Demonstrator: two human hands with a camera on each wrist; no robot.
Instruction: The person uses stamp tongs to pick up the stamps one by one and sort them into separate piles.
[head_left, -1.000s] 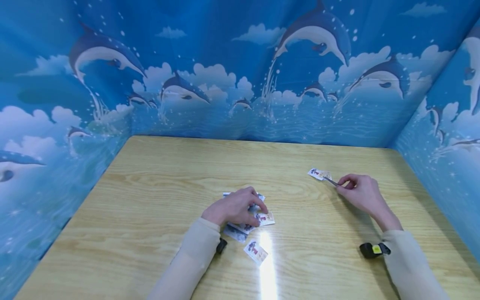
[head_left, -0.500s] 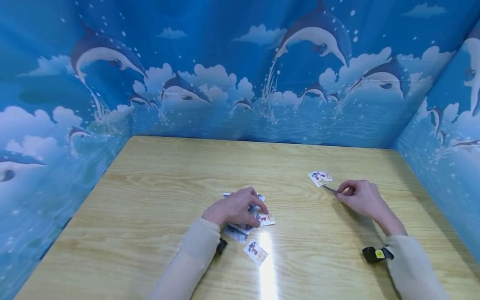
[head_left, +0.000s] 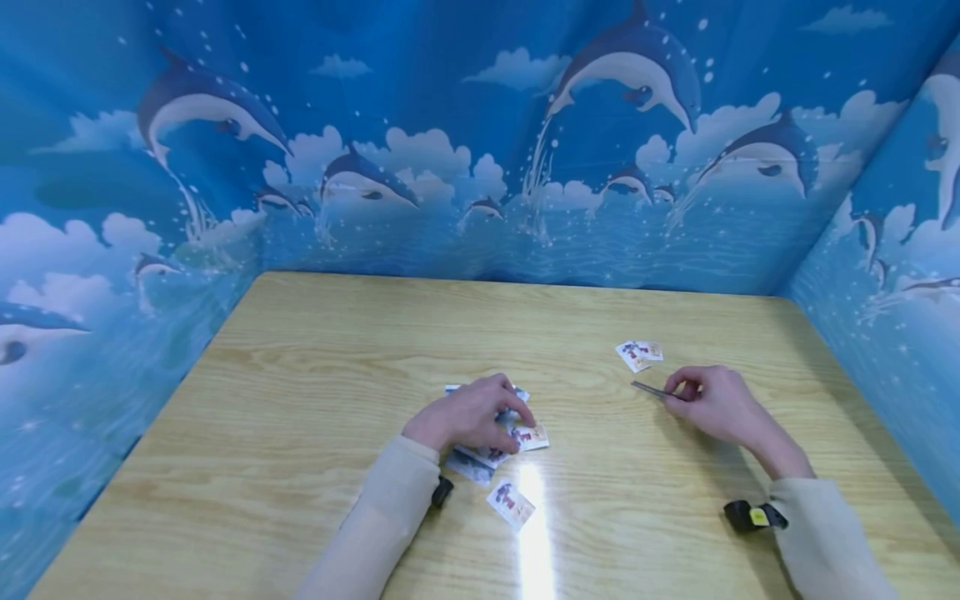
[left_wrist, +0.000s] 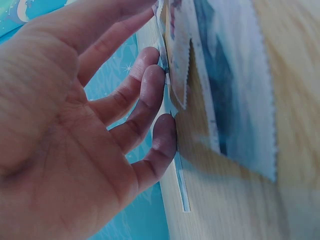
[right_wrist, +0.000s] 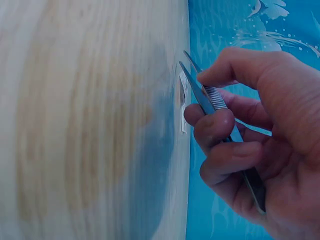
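My left hand point(head_left: 471, 414) rests with straight fingers on a small heap of picture stamps point(head_left: 501, 446) at the middle of the wooden table point(head_left: 315, 350); up close its fingertips point(left_wrist: 162, 135) press on the stamps' toothed edges point(left_wrist: 235, 100). My right hand point(head_left: 712, 404) pinches metal tweezers point(head_left: 651, 390), whose thin tips point(right_wrist: 192, 80) hold nothing. Two stamps point(head_left: 639, 353) lie flat just beyond the tweezers' tips, apart from them. One single stamp point(head_left: 512, 503) lies nearer to me than the heap.
Blue dolphin-print walls point(head_left: 480, 150) close in the table on three sides. A black wrist camera point(head_left: 752, 517) sits on my right sleeve, another point(head_left: 442, 492) on my left. A bright glare streak point(head_left: 534, 533) falls on the wood near the front.
My right hand has let the stamp go beside the other at the right and drawn the tweezers back toward me and to the left. My left hand has stayed still.
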